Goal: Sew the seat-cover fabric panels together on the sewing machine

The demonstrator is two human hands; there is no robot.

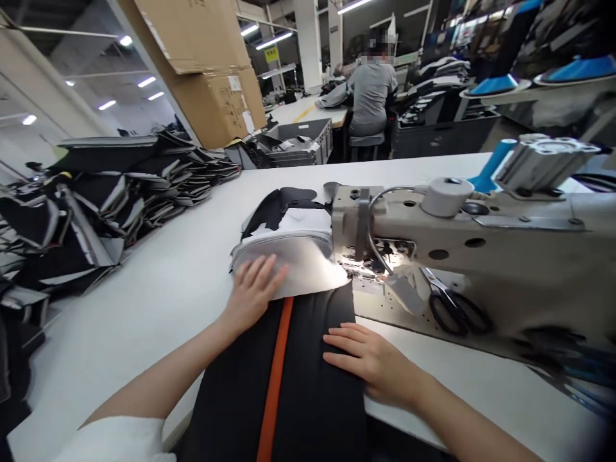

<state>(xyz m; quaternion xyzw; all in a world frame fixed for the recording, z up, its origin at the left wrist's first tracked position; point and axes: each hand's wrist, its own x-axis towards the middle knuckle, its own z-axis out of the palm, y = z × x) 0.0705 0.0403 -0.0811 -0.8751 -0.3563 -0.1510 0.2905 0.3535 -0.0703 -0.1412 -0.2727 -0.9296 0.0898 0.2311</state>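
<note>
A black fabric piece with an orange stripe (pixel 276 372) hangs over the front edge of the white table. Its far end has a grey panel (pixel 308 263) with a curved seam, and white and black layers are bunched behind it. My left hand (pixel 255 285) rests on the grey panel, fingers spread. On the black fabric's right side lies my right hand (pixel 368 359), fingers extended flat. The panel's right edge is by the lit needle area of a sewing machine (pixel 462 237); the needle itself I cannot make out.
Black-handled scissors (pixel 457 311) lie on the machine bed. Piles of black and grey cut pieces (pixel 120 186) cover the table's left side. Behind stand cardboard boxes (pixel 216 96) and a grey crate (pixel 308 138). A person in grey (pixel 373 96) sits at another table, back turned.
</note>
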